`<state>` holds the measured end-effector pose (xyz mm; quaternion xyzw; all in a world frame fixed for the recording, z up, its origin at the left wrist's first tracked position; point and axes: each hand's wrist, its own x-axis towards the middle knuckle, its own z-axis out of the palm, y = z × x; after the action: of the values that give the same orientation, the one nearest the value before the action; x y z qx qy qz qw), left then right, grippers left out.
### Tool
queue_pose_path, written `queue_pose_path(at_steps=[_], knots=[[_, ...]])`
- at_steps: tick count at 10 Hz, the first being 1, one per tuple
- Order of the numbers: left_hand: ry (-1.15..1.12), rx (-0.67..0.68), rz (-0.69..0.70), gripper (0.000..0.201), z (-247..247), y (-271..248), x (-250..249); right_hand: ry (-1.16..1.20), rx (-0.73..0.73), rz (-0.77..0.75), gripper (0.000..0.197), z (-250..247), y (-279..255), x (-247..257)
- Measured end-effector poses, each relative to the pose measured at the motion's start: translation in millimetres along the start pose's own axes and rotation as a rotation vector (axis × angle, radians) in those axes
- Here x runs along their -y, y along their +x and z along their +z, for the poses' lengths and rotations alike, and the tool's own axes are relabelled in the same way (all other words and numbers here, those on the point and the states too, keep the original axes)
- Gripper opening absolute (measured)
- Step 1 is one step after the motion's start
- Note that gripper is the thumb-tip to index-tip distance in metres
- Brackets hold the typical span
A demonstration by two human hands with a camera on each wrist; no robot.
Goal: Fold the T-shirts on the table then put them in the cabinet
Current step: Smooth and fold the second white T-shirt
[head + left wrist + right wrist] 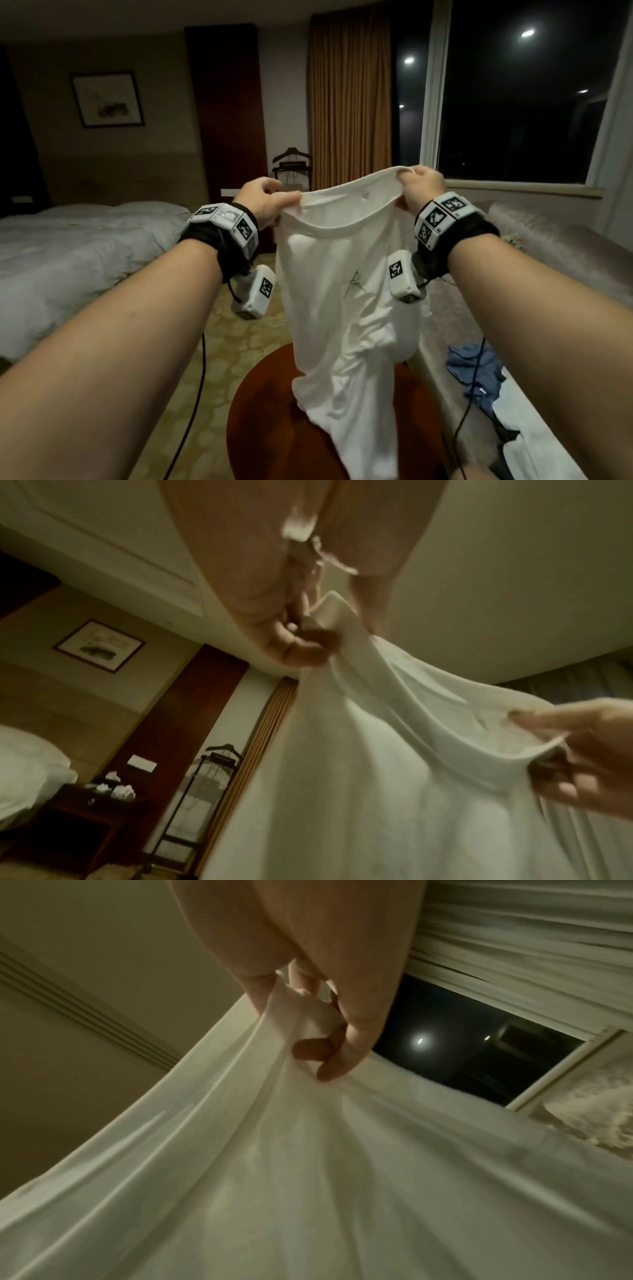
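I hold the white cotton T-shirt with a small black script mark on its chest point(346, 308) up in the air above the round dark-red wooden table point(267, 428); its hem just reaches the tabletop. My left hand point(262, 202) pinches the shoulder edge beside the neckline, thumb against curled fingers; my right hand point(419, 186) pinches the opposite shoulder in the same way — both wrist views show cloth bunched between fingertips. The fabric hangs limp and creased; I judge it light, soft and floppy, not slippery, unlikely to keep any shape until laid flat. The shoulder seams look the best hold, since they spread the body evenly. To the right of the table, a crumpled blue garment point(476, 373) lies on a pale bench point(565, 246) — probably next.
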<state>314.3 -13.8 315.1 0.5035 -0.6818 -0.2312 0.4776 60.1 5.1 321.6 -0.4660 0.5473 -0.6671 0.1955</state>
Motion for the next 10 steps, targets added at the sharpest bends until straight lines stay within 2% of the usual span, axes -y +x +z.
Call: queue_pose_path(at_steps=[1,2,3,4,5,6,7,8,9,10], knots=[[0.230,0.271,-0.008,0.039,2,-14,-9,-0.159,0.069,-0.028,0.025,5,-3,5],[0.422,0.340,-0.037,0.024,11,-16,-5,-0.248,0.130,-0.044,0.023,9,-8,-2],[0.414,0.181,-0.065,0.026,13,-9,6,-0.349,0.151,-0.050,0.018,3,-12,-9],[0.346,-0.078,-0.148,0.034,7,6,20,-0.567,0.212,0.010,0.018,-7,-16,-27],[0.243,-0.157,-0.218,0.038,6,18,32,-0.708,0.275,0.072,0.018,-12,-17,-48],[0.222,-0.118,-0.243,0.038,15,27,44,-0.649,0.323,0.100,0.015,-10,-18,-61],[0.221,-0.064,-0.245,0.039,25,31,55,-0.269,0.320,0.241,0.027,-3,5,-89],[0.266,-0.020,-0.236,0.039,34,37,62,-0.193,0.343,0.337,0.069,0,29,-118],[0.260,0.034,-0.266,0.038,43,41,68,-0.281,0.360,0.325,0.054,2,11,-108],[0.315,0.127,-0.320,0.036,53,43,82,-0.473,0.319,0.276,0.028,-1,12,-130]])
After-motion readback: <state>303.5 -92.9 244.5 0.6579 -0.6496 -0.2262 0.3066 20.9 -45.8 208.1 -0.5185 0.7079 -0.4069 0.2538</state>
